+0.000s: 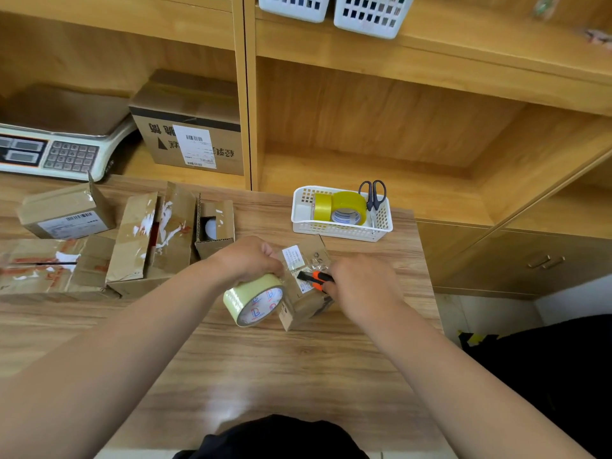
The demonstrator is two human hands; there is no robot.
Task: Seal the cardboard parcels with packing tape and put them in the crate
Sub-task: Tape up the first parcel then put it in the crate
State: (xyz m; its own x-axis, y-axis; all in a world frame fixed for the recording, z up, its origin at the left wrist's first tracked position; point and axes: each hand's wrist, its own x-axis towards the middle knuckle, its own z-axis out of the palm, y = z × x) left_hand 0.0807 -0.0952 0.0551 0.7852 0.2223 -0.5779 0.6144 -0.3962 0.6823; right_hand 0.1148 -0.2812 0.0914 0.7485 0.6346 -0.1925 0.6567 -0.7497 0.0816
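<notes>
Wood-grain table (265, 376) w/ shelving (364, 111) behind. Opened boxes (155, 240) at L; white basket (334, 229) w/ yellow tape rolls (346, 207) & scissors (373, 195) at rear R. Small parcel (303, 306) sits tilted at ctr, between both hands. L hand (248, 260) grips tape roll (255, 301) touching parcel's L side; R hand (361, 286) clamps orange cutter (315, 278) over parcel top.

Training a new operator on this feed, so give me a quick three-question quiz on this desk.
1. True or false: the scissors lie on the parcel.
2. The right hand holds: A) a marker, B) an orange knife, C) nothing.
3. Fill in: the left hand grips a roll of ____.
Key: 1 false, they stand in the white basket; 2 B; 3 tape.
</notes>
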